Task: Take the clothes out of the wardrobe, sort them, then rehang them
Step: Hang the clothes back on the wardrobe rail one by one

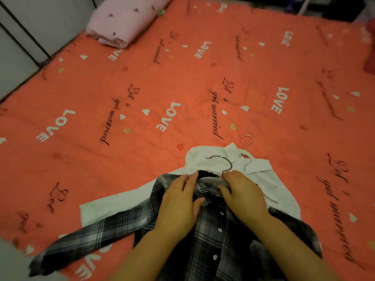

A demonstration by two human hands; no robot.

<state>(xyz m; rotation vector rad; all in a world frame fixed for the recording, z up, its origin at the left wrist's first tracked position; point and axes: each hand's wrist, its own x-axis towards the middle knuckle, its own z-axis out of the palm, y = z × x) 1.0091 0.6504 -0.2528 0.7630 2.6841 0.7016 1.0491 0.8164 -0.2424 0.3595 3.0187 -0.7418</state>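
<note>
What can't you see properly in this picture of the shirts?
Head view:
- Hanger in plaid shirt: only its hook shows; left hand and right hand cover the rest.
- White shirt: mostly under the plaid shirt.
- Plaid shirt's hem: cut off by the bottom edge.
- Red thing at the right edge: cut off, blurred.

This is a bedroom in a home: a wide bed fills nearly the whole view, covered by a coral-orange bedspread [182, 84] printed with white "LOVE" lettering, small hearts and black script reading "Let's get married". A folded pink quilt [125, 19] with small dark hearts sits at the far left corner, beside pale grey wall panels [30, 31]. A plaid shirt [213, 240] and a white shirt [274, 191] lie on the bedspread with metal hangers [219, 156].
</note>
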